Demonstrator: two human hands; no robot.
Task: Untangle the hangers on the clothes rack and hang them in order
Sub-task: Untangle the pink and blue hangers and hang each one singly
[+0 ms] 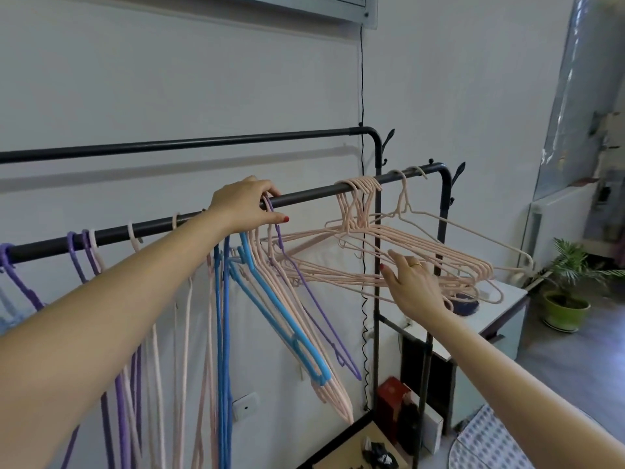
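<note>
A black clothes rack has a near rail (314,191) and a higher far rail (169,145). My left hand (248,206) is at the near rail, its fingers curled round the hook of a purple hanger (314,299) in a tangled bunch with blue hangers (280,309) and pink hangers (324,384). To the right hangs a tidy group of pink hangers (422,252), hooks together on the rail. My right hand (411,284) has straight fingers touching the lower bars of that group. Purple hangers (81,255) and pale ones hang further left.
A single pale hanger (473,231) hangs near the rail's right end. A black cable (362,96) runs down the wall. Behind the rack stand a white cabinet (500,313) and a potted plant (564,299). Boxes (392,407) sit on the rack's base.
</note>
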